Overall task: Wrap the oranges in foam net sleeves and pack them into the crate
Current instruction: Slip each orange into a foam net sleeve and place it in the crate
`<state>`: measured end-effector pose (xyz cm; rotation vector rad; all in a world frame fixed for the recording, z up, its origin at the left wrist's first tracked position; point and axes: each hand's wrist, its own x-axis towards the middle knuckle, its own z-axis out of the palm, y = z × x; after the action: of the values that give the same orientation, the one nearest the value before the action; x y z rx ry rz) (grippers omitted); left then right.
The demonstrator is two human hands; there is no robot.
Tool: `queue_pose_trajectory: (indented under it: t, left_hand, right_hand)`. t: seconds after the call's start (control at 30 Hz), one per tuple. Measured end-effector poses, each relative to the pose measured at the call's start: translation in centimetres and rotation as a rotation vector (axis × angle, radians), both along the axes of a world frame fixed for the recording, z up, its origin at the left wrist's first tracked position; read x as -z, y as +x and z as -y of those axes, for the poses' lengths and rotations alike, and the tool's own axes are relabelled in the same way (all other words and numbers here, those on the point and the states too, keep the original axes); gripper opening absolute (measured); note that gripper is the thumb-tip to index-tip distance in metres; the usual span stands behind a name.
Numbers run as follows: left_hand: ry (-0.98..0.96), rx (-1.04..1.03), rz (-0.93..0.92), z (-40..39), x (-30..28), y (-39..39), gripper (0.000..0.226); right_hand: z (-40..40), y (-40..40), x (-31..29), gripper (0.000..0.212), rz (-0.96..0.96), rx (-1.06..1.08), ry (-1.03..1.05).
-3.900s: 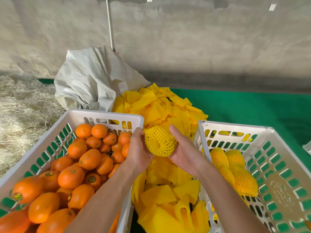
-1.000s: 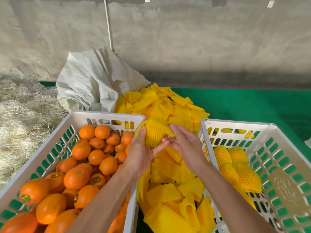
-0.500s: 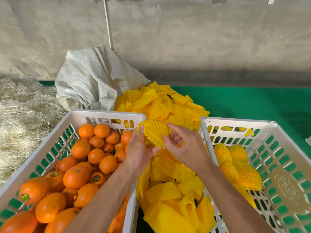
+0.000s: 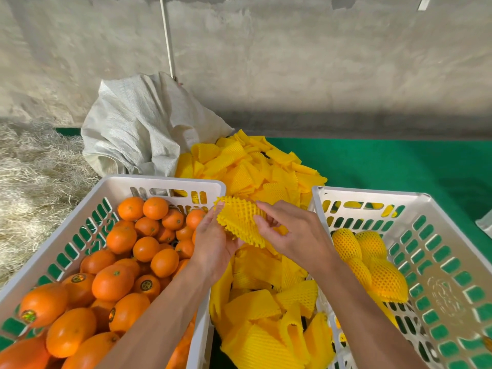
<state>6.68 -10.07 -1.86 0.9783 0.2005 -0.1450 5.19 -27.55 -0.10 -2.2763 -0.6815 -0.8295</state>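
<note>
Between the two crates I hold one yellow foam net sleeve [image 4: 239, 222]. My left hand [image 4: 213, 241] cups it from the left and below, fingertips at its left edge. My right hand [image 4: 290, 233] pinches its right edge. Whether an orange sits inside the sleeve I cannot tell. The white crate on the left [image 4: 159, 182] is full of bare oranges [image 4: 114, 280]. In the white crate on the right [image 4: 372, 194], several sleeved oranges [image 4: 372, 262] lie against its left wall. Loose yellow sleeves [image 4: 253, 169] are heaped between and behind the crates.
A crumpled white woven sack [image 4: 138, 129] lies behind the left crate. Dry straw [image 4: 32, 177] covers the ground at the far left. A green mat [image 4: 399, 163] runs under and behind the right crate, up to a grey wall [image 4: 292, 62].
The round, filled sleeve I held 3.9 s ago has given way to a flatter one. Over the last second my right hand closed onto its right edge and stretched it.
</note>
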Motion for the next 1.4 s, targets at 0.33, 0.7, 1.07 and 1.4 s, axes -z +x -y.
queue_pose_trajectory:
  t: [0.33, 0.7, 1.07, 1.4]
  left_hand:
    - [0.102, 0.007, -0.013, 0.2, 0.2, 0.1, 0.038]
    - [-0.006, 0.143, -0.031, 0.3, 0.2, -0.2, 0.036]
    - [-0.031, 0.090, 0.097, 0.0, 0.8, 0.3, 0.039]
    - [0.139, -0.016, 0.255, 0.8, 1.5, 0.1, 0.056]
  right_hand:
    - [-0.2, -0.1, 0.0, 0.028, 0.167, 0.027, -0.107]
    - [0.4, 1.4, 2.0, 0.012, -0.399, 0.103, 0.173]
    - [0.0, 0.5, 1.4, 0.059, -0.453, 0.091, 0.283]
    - [0.5, 0.1, 1.2, 0.081, -0.451, 0.234, 0.040]
